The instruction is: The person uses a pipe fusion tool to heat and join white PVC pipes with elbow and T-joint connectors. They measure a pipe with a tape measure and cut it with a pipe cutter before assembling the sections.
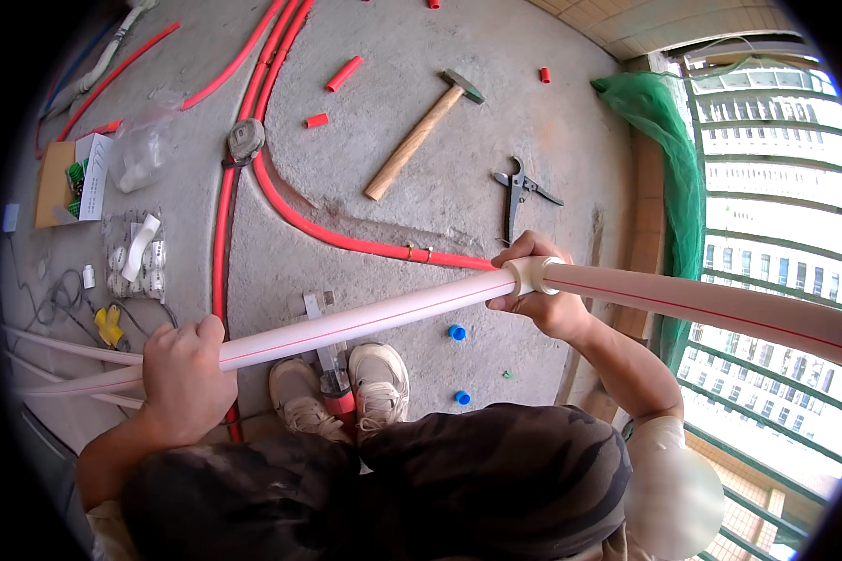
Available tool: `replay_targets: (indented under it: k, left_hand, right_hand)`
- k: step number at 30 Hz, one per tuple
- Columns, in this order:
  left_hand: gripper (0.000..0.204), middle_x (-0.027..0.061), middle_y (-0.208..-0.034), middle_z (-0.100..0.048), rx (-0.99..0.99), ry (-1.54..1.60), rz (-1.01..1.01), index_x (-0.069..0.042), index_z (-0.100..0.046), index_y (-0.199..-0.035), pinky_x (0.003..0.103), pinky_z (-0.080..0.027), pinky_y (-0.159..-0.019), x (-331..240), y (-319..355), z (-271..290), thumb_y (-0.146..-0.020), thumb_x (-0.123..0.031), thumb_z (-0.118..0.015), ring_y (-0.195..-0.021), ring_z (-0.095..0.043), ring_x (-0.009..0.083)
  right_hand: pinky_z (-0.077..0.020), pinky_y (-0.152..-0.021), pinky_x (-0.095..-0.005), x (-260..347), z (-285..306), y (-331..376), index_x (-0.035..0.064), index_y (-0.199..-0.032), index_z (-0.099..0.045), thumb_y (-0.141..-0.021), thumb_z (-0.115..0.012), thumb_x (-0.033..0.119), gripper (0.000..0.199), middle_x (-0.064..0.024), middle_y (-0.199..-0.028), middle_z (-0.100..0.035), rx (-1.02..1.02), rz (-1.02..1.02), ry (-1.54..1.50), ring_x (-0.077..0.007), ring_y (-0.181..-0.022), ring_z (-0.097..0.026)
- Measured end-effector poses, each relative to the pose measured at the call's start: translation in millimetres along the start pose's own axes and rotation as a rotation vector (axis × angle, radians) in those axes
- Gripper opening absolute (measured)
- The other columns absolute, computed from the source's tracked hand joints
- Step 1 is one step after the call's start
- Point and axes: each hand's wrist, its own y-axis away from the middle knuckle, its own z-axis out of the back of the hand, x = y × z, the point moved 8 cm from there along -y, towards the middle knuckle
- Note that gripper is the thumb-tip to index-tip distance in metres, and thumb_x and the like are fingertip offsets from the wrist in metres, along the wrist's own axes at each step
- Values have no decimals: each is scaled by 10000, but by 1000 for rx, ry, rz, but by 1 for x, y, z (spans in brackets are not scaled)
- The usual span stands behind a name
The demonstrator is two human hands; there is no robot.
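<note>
**A:** Where is the pipe lying relative to your hands right now?

**B:** You hold it across your body, above the concrete floor [496, 56]. The long white plastic pipe with a thin red stripe [365, 318] runs from lower left to upper right, and at the white plastic coupling sleeve [530, 274] it meets a second white striped pipe [711, 304] that carries on to the right, out toward the balcony railing [776, 215].

**A:** And what are your hands doing?

**B:** Your left hand [185, 374] is clenched around the first pipe near its left part, fingers [182, 341] wrapped over the top. Your right hand [538, 290] is closed on the coupling sleeve, right at the joint; the thumb side faces the floor side of the pipe.

**A:** Which hand sits nearer the joint?

**B:** Your right, plainly: it is on it. Your left is well apart, back along the same axis. So both hands line up on one long line, and anything pushed or pulled will travel along that line, left to right.

**A:** What lies underneath?

**B:** Your two pale shoes [346, 383] stand just below the pipe's middle. Farther off, a wooden-handled hammer [421, 136], black pipe cutters [519, 192] and red conduit tubing [281, 210] lie on the floor, none touching the pipe.
</note>
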Motion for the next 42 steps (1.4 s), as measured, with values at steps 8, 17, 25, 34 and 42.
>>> replay_targets:
  k: [8,17,25,34,42]
  left_hand:
    - [261,142,-648,-570,-205,-106,-57,-62,-498,-748,452,-422,-628,-3,6,-17,-817,-158,-731,-605,-563,348]
    - [302,176,-666,-598,-107,-40,-4,-23,-541,-741,465,-441,-626,34,12,-17,-776,-183,-794,-617,-577,405]
    - [328,235,-717,-628,350,251,206,38,-625,-706,498,-472,-722,120,68,-50,-653,-189,-855,-771,-629,441]
    - [306,245,-742,-582,315,138,337,-5,-573,-668,533,-414,-760,113,86,-35,-693,-194,-812,-817,-538,468]
    - [306,240,-689,-593,428,305,209,5,-586,-669,504,-447,-653,92,58,-26,-663,-184,-827,-740,-596,471]
  right_hand:
    - [-489,-743,-313,-15,-9,-1,49,-1024,-635,-661,-950,220,510,-51,-931,-663,136,21,-34,-159,-838,-620]
    - [-481,-740,-309,-10,18,8,35,-1061,-645,-652,-935,423,634,-58,-905,-673,111,-29,-20,-165,-827,-628]
    - [-530,-800,-301,-10,22,28,41,-1026,-621,-624,-951,27,520,-49,-950,-672,103,-43,-72,-129,-881,-641]
    - [-526,-776,-325,9,33,30,76,-935,-545,-632,-953,53,508,-24,-856,-640,38,50,-55,-118,-772,-597]
    - [-479,-728,-304,-21,32,21,56,-959,-629,-634,-953,194,479,-32,-876,-668,76,-38,-105,-140,-794,-610]
